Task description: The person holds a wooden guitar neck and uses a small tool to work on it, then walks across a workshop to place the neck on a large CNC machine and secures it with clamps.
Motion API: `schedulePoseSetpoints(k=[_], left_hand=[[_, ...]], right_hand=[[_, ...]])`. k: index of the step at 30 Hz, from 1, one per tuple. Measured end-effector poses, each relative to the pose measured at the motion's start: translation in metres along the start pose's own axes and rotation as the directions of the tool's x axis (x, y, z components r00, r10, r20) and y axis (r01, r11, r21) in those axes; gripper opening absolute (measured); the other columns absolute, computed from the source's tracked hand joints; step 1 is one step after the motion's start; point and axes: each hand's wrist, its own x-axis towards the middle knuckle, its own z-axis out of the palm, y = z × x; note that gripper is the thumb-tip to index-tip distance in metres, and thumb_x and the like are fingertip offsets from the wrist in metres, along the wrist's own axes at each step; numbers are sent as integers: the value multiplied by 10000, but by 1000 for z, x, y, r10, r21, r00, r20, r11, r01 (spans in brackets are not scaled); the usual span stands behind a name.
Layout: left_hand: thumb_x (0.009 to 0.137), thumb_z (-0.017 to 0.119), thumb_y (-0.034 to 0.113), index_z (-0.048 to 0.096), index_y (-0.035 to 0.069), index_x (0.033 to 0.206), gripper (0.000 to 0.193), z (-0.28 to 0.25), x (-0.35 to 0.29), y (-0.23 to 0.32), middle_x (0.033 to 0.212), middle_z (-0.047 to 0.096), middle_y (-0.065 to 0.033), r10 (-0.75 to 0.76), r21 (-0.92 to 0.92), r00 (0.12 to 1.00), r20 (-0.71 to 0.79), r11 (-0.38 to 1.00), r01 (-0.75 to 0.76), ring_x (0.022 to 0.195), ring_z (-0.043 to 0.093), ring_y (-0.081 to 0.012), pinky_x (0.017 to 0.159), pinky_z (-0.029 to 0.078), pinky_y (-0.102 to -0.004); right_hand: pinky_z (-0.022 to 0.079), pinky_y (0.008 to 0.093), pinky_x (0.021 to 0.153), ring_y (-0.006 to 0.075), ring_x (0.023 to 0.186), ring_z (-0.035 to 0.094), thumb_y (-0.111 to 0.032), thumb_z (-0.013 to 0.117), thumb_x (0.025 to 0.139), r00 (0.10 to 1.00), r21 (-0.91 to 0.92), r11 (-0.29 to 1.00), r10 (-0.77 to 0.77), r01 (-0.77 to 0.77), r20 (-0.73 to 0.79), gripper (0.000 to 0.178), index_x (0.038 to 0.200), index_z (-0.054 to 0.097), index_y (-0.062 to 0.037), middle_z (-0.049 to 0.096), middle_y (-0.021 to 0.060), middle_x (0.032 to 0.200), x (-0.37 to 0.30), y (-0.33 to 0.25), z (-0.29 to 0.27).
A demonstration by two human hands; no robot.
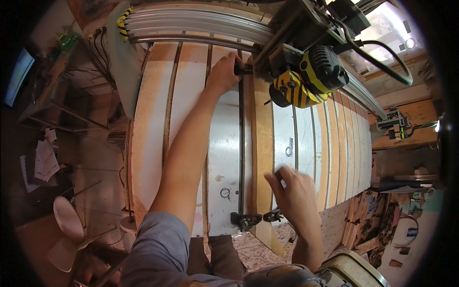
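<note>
My left arm stretches across the slotted machine bed (222, 162) to its far side. There my left hand (224, 74) is closed on a black clamp (243, 70), its fingertips partly hidden. A light wooden board (262, 138) lies lengthwise on the bed, its near end jutting past the front edge. At that edge one black clamp (246, 220) sits left of the board and another black clamp (274, 216) on its right. My right hand (297, 193) hovers just right of the board, slightly blurred, thumb apart from bent fingers, with nothing visible in it.
Above the bed, a yellow-and-black router spindle (306, 79) hangs from a metal gantry (201, 28), right of my left hand. Scrap wood (361, 220) is piled at the right. A white chair (67, 220) stands on the left, and a lidded bin (351, 268) at the lower right.
</note>
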Motion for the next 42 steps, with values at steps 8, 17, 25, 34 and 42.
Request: schedulePoseSetpoints(k=[8, 17, 25, 34, 42], left_hand=[[810, 713, 137, 587, 106, 1108, 325, 2, 9, -15, 1056, 635, -196, -55, -7, 998, 28, 998, 55, 1025, 632, -397, 917, 520, -482], [864, 599, 204, 679, 114, 1046, 218, 7, 1, -8, 1089, 673, -88, 152, 111, 986, -64, 983, -144, 1019, 632, -317, 898, 493, -457], [858, 620, 235, 598, 31, 1026, 266, 11, 3, -19, 937, 667, -150, 96, 46, 987, -130, 995, -91, 939, 652, -349, 827, 513, -469], [881, 608, 255, 590, 28, 1082, 304, 9, 3, -17, 916, 702, -174, 75, -34, 994, -82, 996, -78, 960, 682, -348, 867, 521, -469], [876, 612, 283, 606, 29, 1053, 309, 4, 0, -15, 923, 705, -191, 43, -51, 996, -83, 998, -47, 992, 681, -358, 901, 517, -471]], right_hand=[[599, 361, 768, 290, 921, 681, -54, 628, 851, 741, -652, 670, -627, 355, -241, 174, 1011, 633, 14, 666, 144, 981, 203, -64, 29], [621, 360, 697, 285, 839, 762, -110, 636, 894, 893, -815, 505, -448, 286, 36, 106, 955, 690, -42, 753, 133, 867, 297, -71, 21], [608, 404, 743, 344, 857, 747, -4, 653, 831, 922, -853, 430, -362, 297, 138, 98, 888, 726, 28, 732, 216, 878, 276, -97, 17], [612, 337, 704, 211, 859, 759, -82, 732, 822, 807, -881, -129, -359, 454, 469, 57, 817, 786, -103, 764, 72, 862, 290, -91, 12], [626, 373, 757, 265, 883, 760, -61, 731, 821, 762, -809, -172, -273, 563, 588, 73, 874, 777, -79, 762, 104, 906, 300, -96, 3]])
